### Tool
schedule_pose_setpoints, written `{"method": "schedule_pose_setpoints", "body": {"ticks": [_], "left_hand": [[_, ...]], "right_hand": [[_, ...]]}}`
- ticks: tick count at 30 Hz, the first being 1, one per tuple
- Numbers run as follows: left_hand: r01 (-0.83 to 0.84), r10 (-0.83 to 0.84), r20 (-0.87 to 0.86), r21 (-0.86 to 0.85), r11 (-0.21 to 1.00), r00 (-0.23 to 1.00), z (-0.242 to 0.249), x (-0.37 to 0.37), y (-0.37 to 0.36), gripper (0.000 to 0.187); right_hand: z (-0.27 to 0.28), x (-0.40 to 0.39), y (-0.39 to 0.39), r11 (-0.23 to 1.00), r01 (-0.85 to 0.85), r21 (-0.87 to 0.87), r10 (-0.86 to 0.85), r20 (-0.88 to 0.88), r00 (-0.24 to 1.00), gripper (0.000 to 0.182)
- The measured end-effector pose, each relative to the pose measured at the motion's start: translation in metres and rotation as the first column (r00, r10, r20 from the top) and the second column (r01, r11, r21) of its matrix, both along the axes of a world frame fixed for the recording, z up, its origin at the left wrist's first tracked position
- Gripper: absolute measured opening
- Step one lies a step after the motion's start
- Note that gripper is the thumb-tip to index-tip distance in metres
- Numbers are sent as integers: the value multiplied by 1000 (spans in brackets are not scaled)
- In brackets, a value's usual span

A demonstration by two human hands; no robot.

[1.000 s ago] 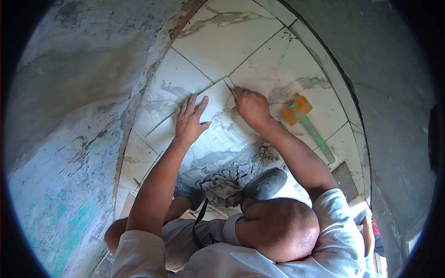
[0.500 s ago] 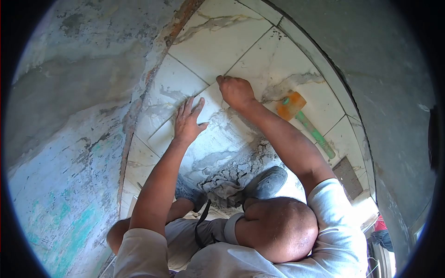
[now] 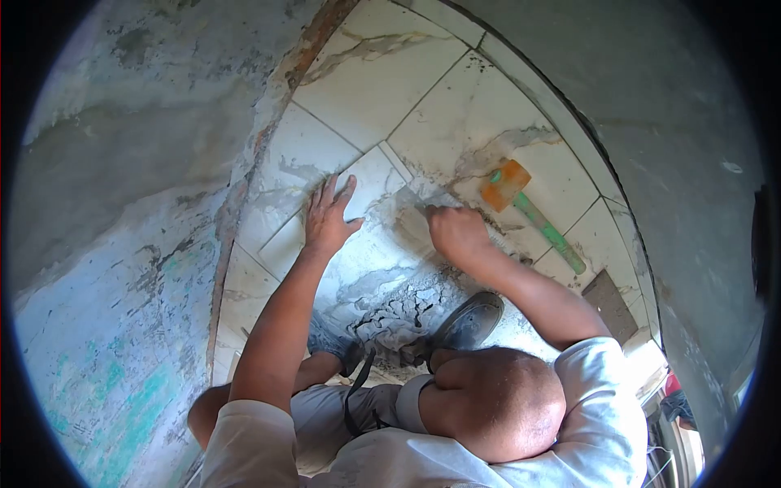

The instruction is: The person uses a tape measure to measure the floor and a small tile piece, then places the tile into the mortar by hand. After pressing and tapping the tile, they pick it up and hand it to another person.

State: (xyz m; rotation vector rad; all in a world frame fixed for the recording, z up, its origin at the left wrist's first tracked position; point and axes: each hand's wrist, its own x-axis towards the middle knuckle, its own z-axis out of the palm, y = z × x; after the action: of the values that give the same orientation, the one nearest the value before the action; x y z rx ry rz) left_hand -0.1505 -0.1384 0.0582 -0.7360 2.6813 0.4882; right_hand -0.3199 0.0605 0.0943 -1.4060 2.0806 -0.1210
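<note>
My left hand (image 3: 327, 215) lies flat with spread fingers on a white marbled tile (image 3: 373, 172), near its left edge. The tile's upper corner sits against the neighbouring floor tiles, and its surface is dusty. My right hand (image 3: 457, 232) is closed, low over the dusty right part of this tile. A thin grey blade, seemingly a scraper (image 3: 412, 198), sticks out from its fingers; motion blurs it and the fist hides its handle. To the right of that hand lies a mallet with an orange head (image 3: 506, 185) and a green handle (image 3: 553, 237).
Crumbled grey mortar (image 3: 399, 317) lies between my shoes (image 3: 468, 325). Laid marbled tiles (image 3: 447, 102) extend ahead. A rough, patched wall (image 3: 130, 179) rises on the left and a grey wall (image 3: 675, 146) on the right. A flat brown piece (image 3: 610, 305) lies at the lower right.
My right hand has moved down and right from the tile's upper corner, uncovering that corner and the blade. My left hand stays in place. The mallet appears unmoved.
</note>
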Motion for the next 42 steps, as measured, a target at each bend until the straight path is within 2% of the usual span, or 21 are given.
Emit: {"method": "schedule_pose_setpoints", "body": {"ticks": [1,5,8,10,14,16,21,23,29,31,33,34,35,36,37,38,39,40,42], "left_hand": [[-8,8,4,0,1000,1000,0,3,2,86],[-2,2,-12,11,1000,1000,3,1,2,86],[46,-46,-3,-2,999,999,1,5,-1,88],[47,-45,-65,31,998,997,4,6,-3,90],[55,-61,-124,-51,997,990,20,20,12,92],[149,-154,-129,-48,988,980,22,34,24,93],[271,-276,-86,-64,961,957,19,50,82,93],[423,-426,-64,-49,905,903,12,53,100,91],[487,-489,-109,-48,872,866,-4,54,133,89],[498,-501,-130,-53,865,856,-1,50,134,88],[494,-486,-147,25,869,862,4,49,126,85],[478,-460,-186,66,876,868,-5,52,119,83],[453,-402,-258,181,873,879,-24,52,106,82],[427,-360,-300,200,882,883,-36,52,89,82],[289,-249,-248,142,947,936,-43,51,77,87],[218,-211,-279,-5,976,937,-56,51,58,94],[146,-173,-259,-121,982,950,-87,57,26,100],[-25,-3,-221,-126,992,975,-38,37,33,104],[44,-97,-267,-195,980,959,-41,40,0,102]], "right_hand": [[7,3,9,994,105,-22,-104,49,993,14],[24,13,40,972,234,21,-235,88,968,12],[-1,37,70,935,353,-32,-349,83,933,17],[-15,51,88,884,452,-116,-447,71,892,16],[-33,61,121,834,527,-165,-528,37,848,14],[-33,61,131,787,582,-206,-594,7,805,12],[-36,50,147,752,605,-261,-645,-105,757,12],[-40,43,156,757,601,-254,-647,-171,743,11],[-46,28,177,725,564,-395,-677,-264,687,11],[-44,24,176,684,553,-476,-695,-196,692,12],[-38,14,171,801,594,-76,-598,-166,784,17],[-80,23,179,737,619,-270,-670,-173,722,19],[-92,26,184,670,585,-457,-708,-158,688,20],[-112,29,183,672,605,-428,-722,-196,663,21],[-109,34,183,614,590,-525,-759,-184,625,20],[-79,34,178,681,556,-477,-717,-279,639,21],[-62,35,173,655,674,-341,-746,-155,647,23],[-58,42,173,689,670,-277,-715,-113,690,26],[-36,65,178,721,417,-554,-607,-214,765,33]]}}
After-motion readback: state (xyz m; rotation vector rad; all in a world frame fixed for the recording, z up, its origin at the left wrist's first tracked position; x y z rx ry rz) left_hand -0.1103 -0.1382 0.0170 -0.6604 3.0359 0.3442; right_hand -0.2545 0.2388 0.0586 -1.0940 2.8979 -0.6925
